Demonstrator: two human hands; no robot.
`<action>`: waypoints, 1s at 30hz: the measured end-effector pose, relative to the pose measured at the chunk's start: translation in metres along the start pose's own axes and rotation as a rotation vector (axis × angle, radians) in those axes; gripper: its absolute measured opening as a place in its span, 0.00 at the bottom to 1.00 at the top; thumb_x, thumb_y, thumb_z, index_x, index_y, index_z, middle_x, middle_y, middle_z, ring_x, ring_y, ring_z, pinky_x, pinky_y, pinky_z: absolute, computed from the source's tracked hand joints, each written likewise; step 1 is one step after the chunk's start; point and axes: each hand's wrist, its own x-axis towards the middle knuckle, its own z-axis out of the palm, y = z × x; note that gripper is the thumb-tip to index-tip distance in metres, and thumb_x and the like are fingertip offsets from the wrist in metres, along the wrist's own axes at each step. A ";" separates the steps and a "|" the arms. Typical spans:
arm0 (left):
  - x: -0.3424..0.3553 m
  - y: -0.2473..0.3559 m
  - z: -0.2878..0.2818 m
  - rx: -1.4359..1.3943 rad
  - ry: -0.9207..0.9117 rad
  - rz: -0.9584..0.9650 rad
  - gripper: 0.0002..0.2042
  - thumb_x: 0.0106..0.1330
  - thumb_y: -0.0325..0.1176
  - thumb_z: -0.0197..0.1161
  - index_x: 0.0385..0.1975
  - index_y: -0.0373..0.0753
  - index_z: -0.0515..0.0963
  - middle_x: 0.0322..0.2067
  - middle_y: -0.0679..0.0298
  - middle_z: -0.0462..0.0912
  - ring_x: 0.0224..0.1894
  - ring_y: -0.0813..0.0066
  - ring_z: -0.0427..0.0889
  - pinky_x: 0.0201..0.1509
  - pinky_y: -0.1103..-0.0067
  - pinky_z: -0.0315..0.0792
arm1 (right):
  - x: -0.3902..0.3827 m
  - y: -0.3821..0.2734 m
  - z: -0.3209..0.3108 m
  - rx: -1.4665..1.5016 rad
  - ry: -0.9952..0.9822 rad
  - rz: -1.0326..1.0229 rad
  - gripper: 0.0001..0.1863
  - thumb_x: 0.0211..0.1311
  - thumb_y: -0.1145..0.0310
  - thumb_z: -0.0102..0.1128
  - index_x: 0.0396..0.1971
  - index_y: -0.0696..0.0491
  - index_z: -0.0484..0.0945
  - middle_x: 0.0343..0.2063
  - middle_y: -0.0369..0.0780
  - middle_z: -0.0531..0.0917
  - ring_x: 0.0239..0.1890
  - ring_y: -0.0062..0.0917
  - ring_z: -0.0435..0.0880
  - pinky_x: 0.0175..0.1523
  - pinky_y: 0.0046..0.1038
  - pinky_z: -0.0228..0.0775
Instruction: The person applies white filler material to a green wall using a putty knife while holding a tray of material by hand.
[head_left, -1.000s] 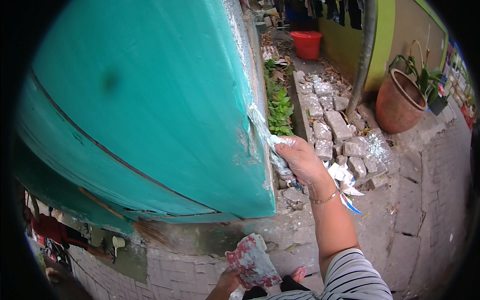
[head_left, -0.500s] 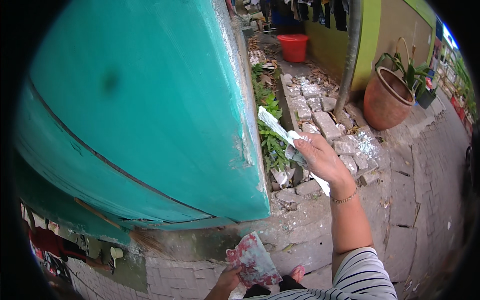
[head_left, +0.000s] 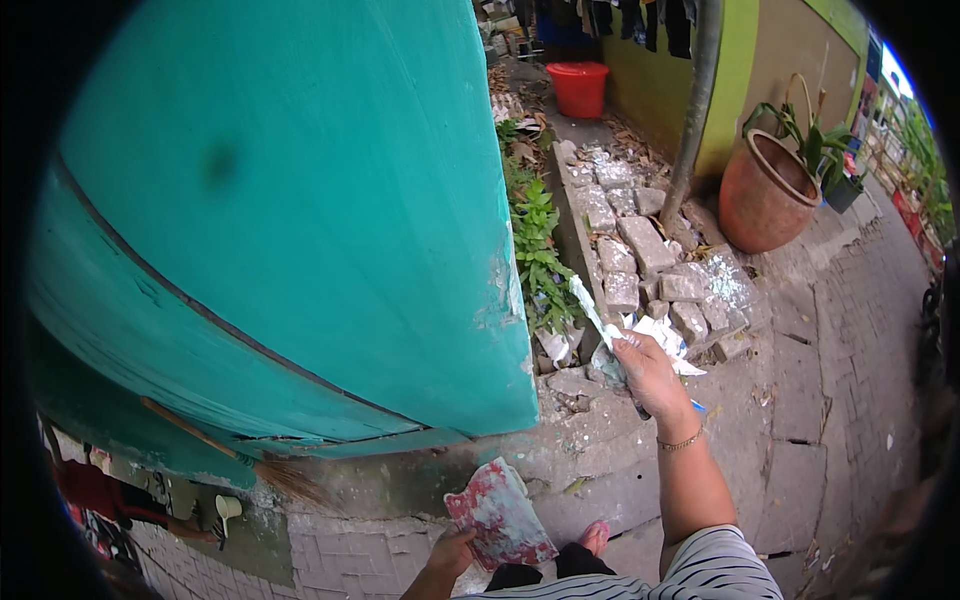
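My right hand (head_left: 652,378) is closed around a putty knife (head_left: 589,303), its narrow-looking blade coated in white paste and pointing up and left. The blade is apart from the teal wall (head_left: 300,200), over the green plants beside the wall's corner. White smears show on my fingers; the knife's handle is mostly hidden in my fist. Low in the picture, my left hand (head_left: 453,552) grips the edge of a flat board (head_left: 502,515) smeared with red and pale green, held below the wall's lower corner.
Loose paving blocks (head_left: 645,245) spattered white lie beyond the plants (head_left: 537,240). White scraps (head_left: 678,345) lie near them. A metal pole (head_left: 692,120), a clay pot (head_left: 765,195) and a red bucket (head_left: 578,92) stand farther off. A broom (head_left: 285,480) leans at the wall's base; another person (head_left: 95,490) is far left.
My right hand has moved down and slightly right with the putty knife, drawing it away from the wall's edge. The blade now shows more edge-on. My left hand still holds the board.
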 end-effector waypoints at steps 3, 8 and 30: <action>0.001 0.004 -0.001 -0.021 0.017 -0.015 0.23 0.64 0.19 0.52 0.61 0.36 0.64 0.55 0.56 0.76 0.58 0.59 0.74 0.65 0.60 0.65 | 0.014 -0.011 0.006 0.088 -0.001 -0.045 0.19 0.71 0.55 0.48 0.35 0.57 0.79 0.19 0.30 0.75 0.18 0.11 0.67 0.20 0.17 0.58; 0.004 0.007 -0.007 -0.007 -0.016 -0.029 0.21 0.64 0.22 0.55 0.59 0.35 0.66 0.53 0.56 0.77 0.57 0.60 0.75 0.64 0.62 0.66 | 0.049 -0.053 0.000 0.203 -0.077 -0.147 0.17 0.69 0.56 0.50 0.31 0.55 0.78 0.16 0.31 0.73 0.12 0.12 0.65 0.15 0.18 0.54; 0.013 0.005 -0.031 -0.023 0.066 -0.037 0.26 0.62 0.24 0.56 0.62 0.32 0.62 0.56 0.55 0.75 0.58 0.58 0.74 0.64 0.60 0.65 | 0.145 0.025 0.082 -0.130 0.222 -1.115 0.27 0.70 0.51 0.40 0.19 0.59 0.63 0.18 0.44 0.61 0.19 0.38 0.61 0.26 0.34 0.53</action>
